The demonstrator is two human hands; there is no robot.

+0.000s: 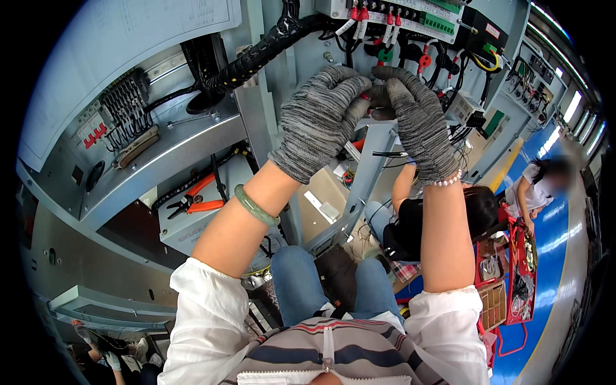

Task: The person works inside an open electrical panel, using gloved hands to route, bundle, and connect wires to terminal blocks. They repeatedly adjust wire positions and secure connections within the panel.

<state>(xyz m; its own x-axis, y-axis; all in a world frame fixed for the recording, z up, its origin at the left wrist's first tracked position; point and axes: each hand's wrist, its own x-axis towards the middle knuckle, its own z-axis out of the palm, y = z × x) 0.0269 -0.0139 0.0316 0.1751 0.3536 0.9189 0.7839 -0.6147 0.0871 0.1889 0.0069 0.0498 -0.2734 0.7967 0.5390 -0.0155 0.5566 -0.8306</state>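
My left hand (319,122), in a grey knit glove, is closed in a pinch just below the wiring of an open metal cabinet. Opposite it, my right hand (423,128) wears a matching glove, its thumb and fingers bent together so that the fingertips of both hands almost meet. A small bit of red shows at the fingertips; what they grip is too hidden to name. Above the hands runs a terminal strip (410,19) with red-sleeved wire ends, a green round part (385,56) and a red round part (425,61).
A thick black cable bundle (256,59) crosses the upper left. Orange-handled pliers (197,197) lie on a pale box below the metal shelf (173,154). Close on the right sits a person in black (410,224). Beyond are a red tool cart (518,282) and another person.
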